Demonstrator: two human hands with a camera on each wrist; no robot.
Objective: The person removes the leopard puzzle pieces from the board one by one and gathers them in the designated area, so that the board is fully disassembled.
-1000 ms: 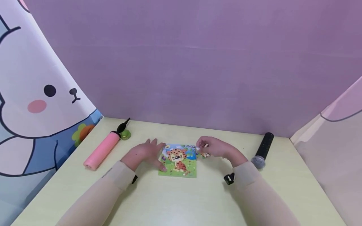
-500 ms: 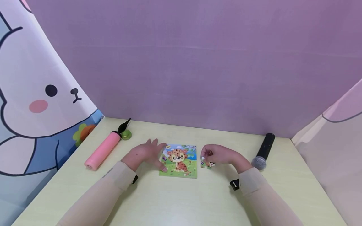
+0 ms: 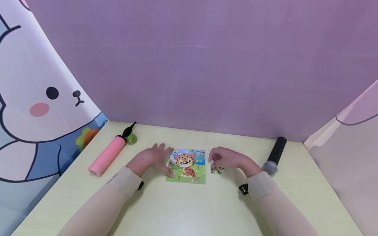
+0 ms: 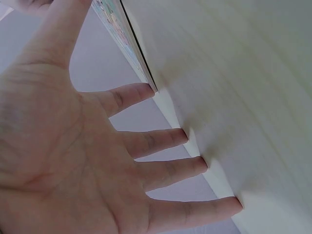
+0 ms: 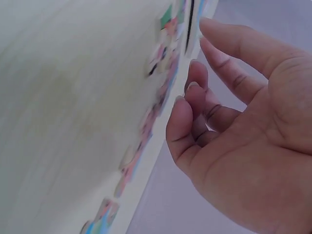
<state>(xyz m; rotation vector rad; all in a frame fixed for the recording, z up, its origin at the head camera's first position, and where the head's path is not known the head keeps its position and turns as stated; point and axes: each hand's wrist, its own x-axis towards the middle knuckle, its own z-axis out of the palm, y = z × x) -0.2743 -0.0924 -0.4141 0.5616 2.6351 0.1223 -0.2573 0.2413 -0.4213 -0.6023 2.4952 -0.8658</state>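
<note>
A square board (image 3: 186, 166) with a spotted leopard cub on grass lies flat mid-table. My left hand (image 3: 152, 162) rests at its left side, fingers spread, thumb across the lower left of the picture. In the left wrist view the index fingertip (image 4: 146, 91) meets the board's edge (image 4: 131, 46). My right hand (image 3: 227, 158) hovers just right of the board, over small leopard-print pieces (image 3: 216, 169) that look like puzzle pieces, and hides some. The right wrist view has its fingers (image 5: 180, 119) curled, thumb close to the index finger; whether anything is pinched there is unclear.
A pink hand pump (image 3: 108, 154) with a black nozzle lies at the left, a small green object (image 3: 131, 139) beside it. On the right lies a black microphone (image 3: 274, 156). A purple backdrop (image 3: 189, 65) stands behind the table.
The right hand has drawn back from the board's right edge, shifting rightward and slightly nearer; the small pieces under it show farther right of the board too. The left hand has stayed put.
</note>
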